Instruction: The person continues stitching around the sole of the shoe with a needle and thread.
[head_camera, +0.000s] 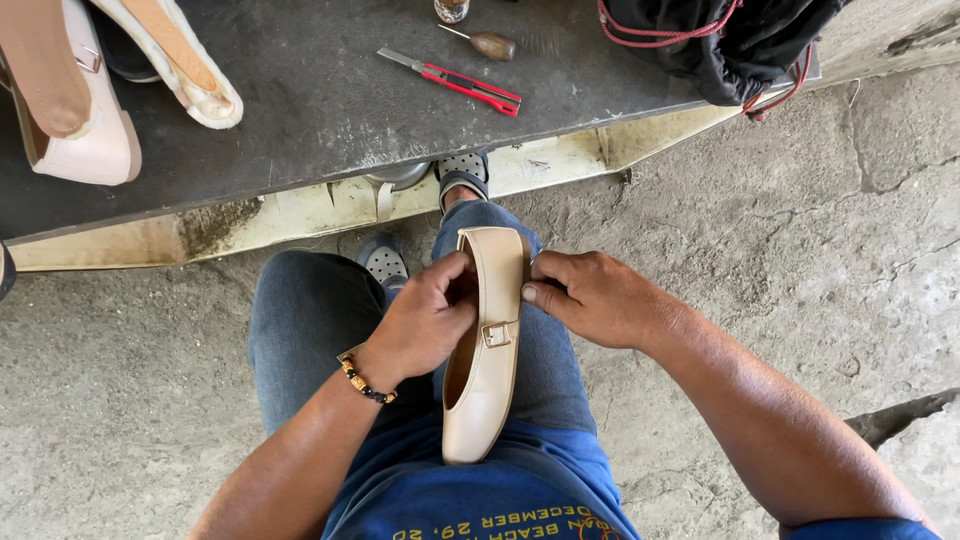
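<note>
Over concrete floor (820, 260), both hands grip a beige shoe (487, 370).

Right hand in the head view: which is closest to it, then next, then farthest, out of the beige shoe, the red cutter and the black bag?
From the right hand:
1. Beige shoe, touching it, on the lap.
2. Red cutter, ahead on the dark board.
3. Black bag, at the board's far right corner, only slightly farther than the cutter.
</note>
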